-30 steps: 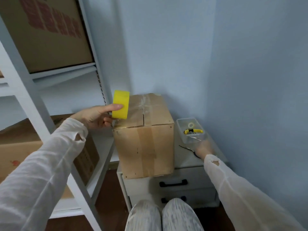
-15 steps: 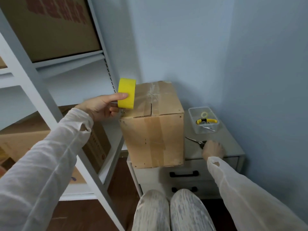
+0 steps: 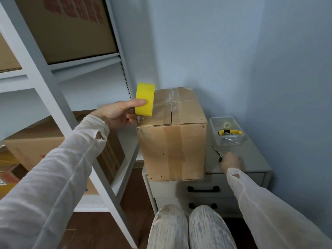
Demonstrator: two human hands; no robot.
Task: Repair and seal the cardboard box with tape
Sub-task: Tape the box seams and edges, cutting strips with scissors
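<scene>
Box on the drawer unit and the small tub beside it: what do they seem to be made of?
Box: brown cardboard, matte and creased, with shinier tape strips over it. Tub: clear, probably plastic, since its contents show through the walls.

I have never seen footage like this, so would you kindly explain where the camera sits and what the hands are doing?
There is no machine here: a person wears a wide-angle camera on the head, looking down at their own arms and knees. The left hand holds a yellow roll of tape by the top edge of a brown cardboard box, which stands on a grey drawer cabinet. The right hand lies over the handles of small dark scissors on the cabinet; whether it grips them is hidden. Behind sits a clear plastic container of small tools.
</scene>
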